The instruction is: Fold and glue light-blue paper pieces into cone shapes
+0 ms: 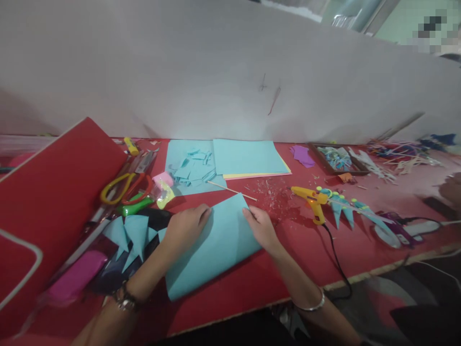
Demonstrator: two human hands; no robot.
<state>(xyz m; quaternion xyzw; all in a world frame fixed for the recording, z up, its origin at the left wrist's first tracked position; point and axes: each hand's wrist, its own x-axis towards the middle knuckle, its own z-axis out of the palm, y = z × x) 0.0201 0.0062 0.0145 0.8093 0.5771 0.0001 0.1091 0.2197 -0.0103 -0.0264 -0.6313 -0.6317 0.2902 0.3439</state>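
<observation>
A light blue sheet of paper (216,252), which looks folded over, lies at a slant on the red table in front of me. My left hand (189,226) grips its far left edge, the fingers curled and mostly hidden. At the far right corner, my right hand (262,227) pinches the paper, its thumb on top and the other fingers largely out of sight. Just beyond the sheet is a thin wooden stick (234,191). Blue paper cones (135,233) are piled left of my left forearm.
Behind lie cut blue paper pieces (196,167) and a stack of coloured sheets (248,156). Scissors (126,188) and a red board (65,192) are left. A yellow glue gun (311,199), its black cord (336,262) and a wooden tray (342,168) are right.
</observation>
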